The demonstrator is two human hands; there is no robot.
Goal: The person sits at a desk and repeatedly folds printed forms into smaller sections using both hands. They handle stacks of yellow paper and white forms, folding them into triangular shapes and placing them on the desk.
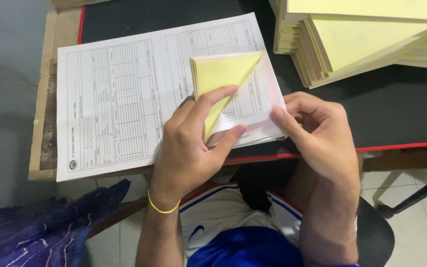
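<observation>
— Folding back a yellow sheet (222,74) at the corner of a set of printed forms (124,99), the left hand (189,148) pins the turned-up flap with forefinger and thumb pressed against it. What about the other side?

— The right hand (317,133) has its fingers (285,118) curled together at the lower right edge of the same set, pinching the loose white leaves where they overhang the counter (396,113). The forms lie flat on the dark surface, directly in front of the person.

— How would that paper behave?

— Light and limp, by the look of it; thin duplicate leaves that crease or tear easily and slide over one another. A corner or free edge seems the sensible place to hold.

— Anything else in view?

— A tall stack of yellow sheets (362,44) at the upper right, well apart from the hands, and a blue cloth (40,232) at lower left.
</observation>
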